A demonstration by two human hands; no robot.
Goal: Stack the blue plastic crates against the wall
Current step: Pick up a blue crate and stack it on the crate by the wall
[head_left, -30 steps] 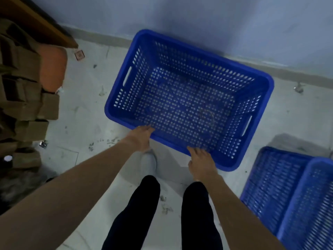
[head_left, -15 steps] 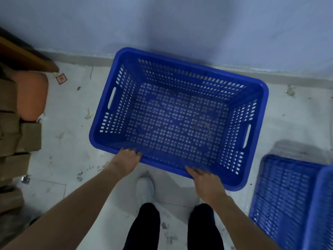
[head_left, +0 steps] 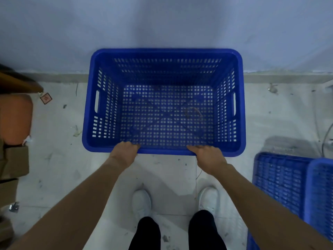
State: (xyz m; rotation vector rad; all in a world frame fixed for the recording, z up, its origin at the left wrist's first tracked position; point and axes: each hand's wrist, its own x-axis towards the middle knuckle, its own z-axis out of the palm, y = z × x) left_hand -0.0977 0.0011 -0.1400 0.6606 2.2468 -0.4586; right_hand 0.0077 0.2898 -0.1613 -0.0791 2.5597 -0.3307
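Note:
A blue perforated plastic crate [head_left: 90,123] stands open side up in front of me, squared to the pale wall [head_left: 162,22], its far rim at the wall. My left hand [head_left: 124,152] grips the near rim left of centre, fingers curled over the edge. My right hand [head_left: 207,154] grips the same rim right of centre. The crate is empty apart from a faint thin loop on its floor. More blue crates [head_left: 288,184] lie at the right edge of the view, partly cut off.
Brown cardboard boxes [head_left: 14,163] and an orange object [head_left: 16,118] crowd the left side under a wooden edge. The dirty white floor [head_left: 54,159] carries scraps and a small red tag [head_left: 46,98]. My white shoes [head_left: 142,202] stand just behind the crate.
The crate has turned from skewed to square with the wall and moved closer to it. Both hands stayed on its near rim. My feet now stand side by side.

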